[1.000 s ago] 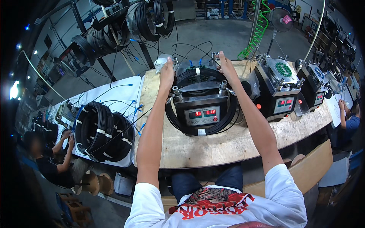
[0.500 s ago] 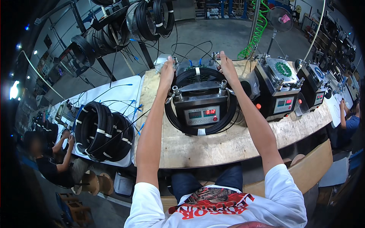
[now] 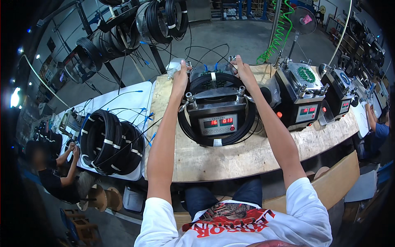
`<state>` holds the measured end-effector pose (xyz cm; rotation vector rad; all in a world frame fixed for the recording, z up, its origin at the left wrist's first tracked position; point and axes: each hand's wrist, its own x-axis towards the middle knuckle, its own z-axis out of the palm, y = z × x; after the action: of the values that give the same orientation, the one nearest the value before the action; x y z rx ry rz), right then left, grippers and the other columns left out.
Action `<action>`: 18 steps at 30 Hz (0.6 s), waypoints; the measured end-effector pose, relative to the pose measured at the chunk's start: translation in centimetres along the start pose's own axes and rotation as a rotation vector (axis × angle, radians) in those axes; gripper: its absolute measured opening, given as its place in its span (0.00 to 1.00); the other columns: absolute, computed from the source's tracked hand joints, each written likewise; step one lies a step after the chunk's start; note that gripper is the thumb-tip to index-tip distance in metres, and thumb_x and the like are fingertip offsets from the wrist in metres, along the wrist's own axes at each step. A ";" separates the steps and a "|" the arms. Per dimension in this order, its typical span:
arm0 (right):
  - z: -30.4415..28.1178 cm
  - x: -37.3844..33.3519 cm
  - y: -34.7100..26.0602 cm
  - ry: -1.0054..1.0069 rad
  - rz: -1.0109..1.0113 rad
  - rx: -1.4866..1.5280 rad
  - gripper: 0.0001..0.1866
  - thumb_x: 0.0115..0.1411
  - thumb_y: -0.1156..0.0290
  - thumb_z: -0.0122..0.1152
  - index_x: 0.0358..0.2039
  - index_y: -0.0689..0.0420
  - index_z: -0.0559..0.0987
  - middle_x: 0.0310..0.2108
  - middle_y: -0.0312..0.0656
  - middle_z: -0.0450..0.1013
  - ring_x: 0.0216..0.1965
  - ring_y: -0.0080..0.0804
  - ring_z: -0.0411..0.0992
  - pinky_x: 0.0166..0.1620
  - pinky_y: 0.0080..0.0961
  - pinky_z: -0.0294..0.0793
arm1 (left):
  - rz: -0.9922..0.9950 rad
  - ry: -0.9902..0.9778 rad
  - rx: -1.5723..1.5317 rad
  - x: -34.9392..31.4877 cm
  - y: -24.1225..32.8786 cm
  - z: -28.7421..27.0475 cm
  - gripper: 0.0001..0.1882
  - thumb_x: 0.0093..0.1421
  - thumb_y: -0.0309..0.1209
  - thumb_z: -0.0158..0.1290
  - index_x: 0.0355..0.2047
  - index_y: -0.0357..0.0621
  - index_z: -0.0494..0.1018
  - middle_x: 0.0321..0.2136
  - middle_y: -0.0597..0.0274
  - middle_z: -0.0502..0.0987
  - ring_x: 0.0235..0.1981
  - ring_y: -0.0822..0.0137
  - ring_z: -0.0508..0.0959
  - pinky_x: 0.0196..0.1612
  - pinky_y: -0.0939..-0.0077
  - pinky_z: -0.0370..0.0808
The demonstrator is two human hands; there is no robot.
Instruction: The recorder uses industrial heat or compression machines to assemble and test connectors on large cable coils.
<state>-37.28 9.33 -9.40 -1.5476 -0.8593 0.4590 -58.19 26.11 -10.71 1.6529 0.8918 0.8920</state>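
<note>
Two hands are far out at the back of a grey box machine (image 3: 217, 117) on a wooden bench (image 3: 230, 158). The left hand (image 3: 180, 75) has its fingers curled round a small silver knob at the back left corner. The right hand (image 3: 243, 69) is curled round the knob at the back right corner. Both hands look closed on these knobs, but how tight the grip is I cannot tell.

To do this well, I think both knobs should be turned evenly, a little on each side, so the top plate sits flat. The arms should stay clear of the black cable coil (image 3: 215, 142), so it does not slip off or get pinched under the plate.

That coil is a thick ring of thin black cable. It goes all round the machine, lying on the bench at the front and higher at the back. White tape bands hold it together at the front and the back. The machine has a small front panel with red numbers and round buttons. Two more silver knobs stand on top near the front.

Just to the right stands a second machine (image 3: 299, 96) of the same kind. To the left, more black coils (image 3: 111, 142) lie on a white table (image 3: 123, 101), where another person (image 3: 53, 168) is working.
</note>
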 end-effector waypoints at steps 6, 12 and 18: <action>-0.6 0.5 0.8 0.026 -0.016 -0.042 0.40 0.69 0.37 0.33 0.50 0.62 0.79 0.25 0.41 0.70 0.23 0.27 0.65 0.32 0.24 0.66 | 0.054 -0.012 -0.015 -0.1 0.3 0.8 0.47 0.67 0.67 0.31 0.46 0.29 0.77 0.46 0.42 0.77 0.50 0.54 0.72 0.59 0.67 0.63; -0.6 0.4 0.6 0.032 0.053 -0.043 0.42 0.67 0.34 0.34 0.50 0.62 0.80 0.25 0.39 0.70 0.23 0.27 0.65 0.32 0.23 0.67 | 0.004 0.006 0.053 -1.4 1.6 0.5 0.46 0.67 0.67 0.30 0.45 0.33 0.78 0.39 0.44 0.78 0.46 0.54 0.74 0.56 0.66 0.65; -0.3 0.0 -0.1 0.023 0.050 0.002 0.42 0.69 0.37 0.34 0.45 0.66 0.81 0.32 0.51 0.75 0.36 0.38 0.72 0.43 0.33 0.72 | -0.007 0.037 0.075 -1.4 1.5 0.5 0.46 0.67 0.67 0.30 0.44 0.33 0.79 0.40 0.42 0.78 0.47 0.54 0.74 0.57 0.66 0.65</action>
<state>-37.08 9.13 -9.26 -1.5722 -0.8038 0.4776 -58.20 24.32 -9.58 1.7008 0.9657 0.8963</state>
